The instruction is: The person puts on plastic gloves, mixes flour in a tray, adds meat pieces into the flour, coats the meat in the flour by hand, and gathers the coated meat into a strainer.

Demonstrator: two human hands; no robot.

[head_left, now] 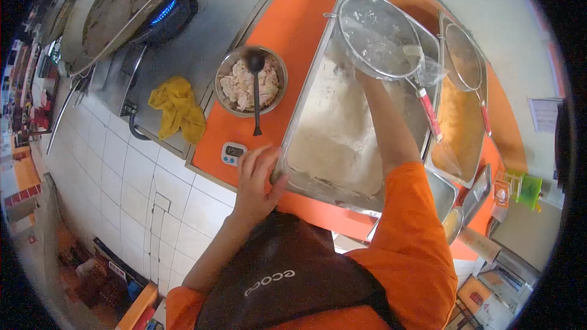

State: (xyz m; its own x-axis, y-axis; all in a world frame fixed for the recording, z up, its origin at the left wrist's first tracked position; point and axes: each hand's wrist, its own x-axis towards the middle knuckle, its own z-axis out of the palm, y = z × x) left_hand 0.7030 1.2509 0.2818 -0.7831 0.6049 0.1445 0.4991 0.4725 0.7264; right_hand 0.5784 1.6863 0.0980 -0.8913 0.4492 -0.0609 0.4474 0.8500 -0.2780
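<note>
My left hand (257, 177) rests at the near left corner of a large metal tray (304, 95), its fingers apart by the rim. White flour (327, 128) lies in the tray. My right arm reaches over the flour, and my right hand is hidden beneath a round mesh strainer (380, 36) with a red handle, so its fingers do not show. Left of the tray, a steel bowl (222, 99) holds pale raw meat pieces (237, 85) with a black spoon (257, 95) across it. A small white timer (233, 153) lies near my left hand.
A yellow cloth (177, 109) lies on the steel stove surface, below a lit blue burner (164, 12) and a large wok (116, 12). To the right stand a second tray (455, 128) with orange-brown powder and another strainer (463, 57). A green holder (529, 190) is far right.
</note>
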